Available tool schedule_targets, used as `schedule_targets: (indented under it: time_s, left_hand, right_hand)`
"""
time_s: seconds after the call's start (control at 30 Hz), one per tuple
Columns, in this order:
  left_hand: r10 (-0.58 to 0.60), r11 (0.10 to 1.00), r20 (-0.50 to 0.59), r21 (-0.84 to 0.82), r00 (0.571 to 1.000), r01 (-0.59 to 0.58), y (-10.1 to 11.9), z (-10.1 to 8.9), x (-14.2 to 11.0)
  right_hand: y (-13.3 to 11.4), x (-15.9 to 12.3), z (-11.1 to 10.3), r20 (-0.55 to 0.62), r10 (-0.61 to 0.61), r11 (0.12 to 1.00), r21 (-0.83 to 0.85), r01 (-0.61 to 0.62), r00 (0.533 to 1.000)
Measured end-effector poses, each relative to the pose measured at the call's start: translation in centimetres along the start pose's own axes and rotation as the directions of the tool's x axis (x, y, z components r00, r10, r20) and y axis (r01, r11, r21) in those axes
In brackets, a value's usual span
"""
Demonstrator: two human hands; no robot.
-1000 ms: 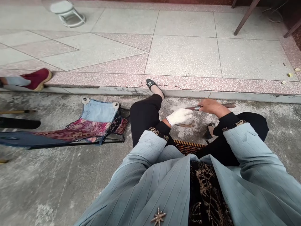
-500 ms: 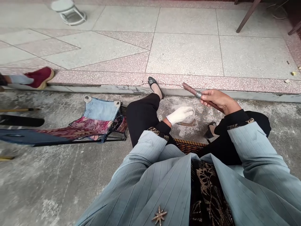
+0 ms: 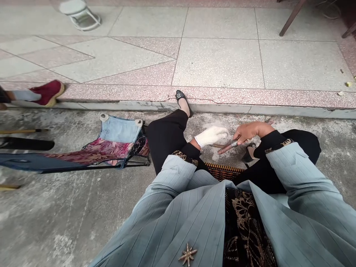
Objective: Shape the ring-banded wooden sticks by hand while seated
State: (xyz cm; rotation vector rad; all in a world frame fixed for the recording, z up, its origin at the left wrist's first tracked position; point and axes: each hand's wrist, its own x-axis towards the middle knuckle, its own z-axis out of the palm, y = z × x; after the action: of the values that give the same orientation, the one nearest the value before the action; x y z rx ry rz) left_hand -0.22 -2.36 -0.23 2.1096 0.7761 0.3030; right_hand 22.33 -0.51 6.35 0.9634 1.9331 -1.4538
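My right hand [image 3: 247,132] is closed round a brown wooden stick [image 3: 226,148] with silvery wire [image 3: 234,142] wound around it. The stick tilts, its near end pointing down to the left over the ground between my knees. My left hand [image 3: 213,135], in a white knitted glove, is close beside the right one with its fingers curled together. What those gloved fingers hold, if anything, is hidden. Just below the glove, part of a thin stick-like piece [image 3: 213,145] shows, partly covered.
A woven basket-like edge [image 3: 222,171] shows between my legs. To the left stands a folding chair [image 3: 116,142] with floral and denim cloth. A raised tiled step [image 3: 217,63] runs ahead. On it are a white stool [image 3: 72,6] and, at far left, another person's red shoe [image 3: 49,92].
My right hand has lowered and turned the wire-wrapped stick, so its tip now points down toward me instead of away over the step. The gloved fingers have curled in more.
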Motion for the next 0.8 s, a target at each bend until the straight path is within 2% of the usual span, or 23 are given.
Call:
schedule_targets:
  time_s: [0.03,0.1,0.17,0.23,0.3,0.4,0.47,0.53,0.57,0.63,0.73,0.8]
  left_hand:
    - [0.002,0.998,-0.024,-0.068,1.000,-0.004,-0.2,-0.1,0.0]
    - [-0.027,0.983,-0.098,-0.182,0.995,0.009,-0.6,-0.1,0.2]
    - [-0.087,0.972,-0.153,-0.227,0.984,0.051,-0.8,0.1,0.3]
    - [-0.127,0.977,-0.137,-0.187,0.982,0.100,-0.8,0.4,0.4]
    - [-0.120,0.988,-0.080,-0.104,0.990,0.111,-0.8,0.8,0.5]
    - [-0.099,0.995,-0.055,-0.033,0.994,0.097,-0.8,1.4,0.6]
    - [-0.091,0.996,-0.041,0.003,0.995,0.091,-0.9,1.7,0.6]
    - [-0.079,0.996,-0.014,0.050,0.997,0.080,-0.9,1.9,0.6]
    - [-0.073,0.995,-0.003,0.074,0.997,0.073,-0.9,2.0,0.6]
    - [-0.062,0.992,0.025,0.111,0.998,0.059,-0.7,2.1,0.6]
    - [-0.069,0.989,0.050,0.131,0.996,0.062,-0.3,1.9,0.4]
    - [-0.076,0.990,0.052,0.124,0.996,0.069,0.0,1.5,0.4]
  right_hand:
    - [0.1,-0.5,-0.1,-0.003,-0.103,0.992,0.078,0.103,0.995]
    - [0.2,-1.7,-0.5,-0.146,-0.251,0.940,0.199,0.277,0.957]
    - [0.2,-2.8,-0.9,-0.369,-0.223,0.882,0.318,0.348,0.902]
    - [0.2,-3.2,-1.1,-0.560,-0.110,0.825,0.408,0.390,0.821]
    - [0.3,-3.0,-1.2,-0.660,0.015,0.796,0.463,0.390,0.751]
    - [0.9,-1.8,-1.5,-0.691,0.171,0.842,0.473,0.260,0.703]
    - [1.3,-0.9,-1.7,-0.693,0.261,0.914,0.402,0.060,0.672]
    - [1.5,0.0,-1.7,-0.705,0.304,0.952,0.248,-0.180,0.641]
    - [1.5,0.5,-1.6,-0.708,0.304,0.947,0.154,-0.281,0.637]
    - [1.1,1.2,-1.2,-0.688,0.286,0.912,-0.017,-0.409,0.667]
    - [0.2,2.0,-0.5,-0.555,0.316,0.857,-0.182,-0.483,0.770]
    - [-0.2,2.2,-0.1,-0.440,0.328,0.836,-0.276,-0.473,0.836]
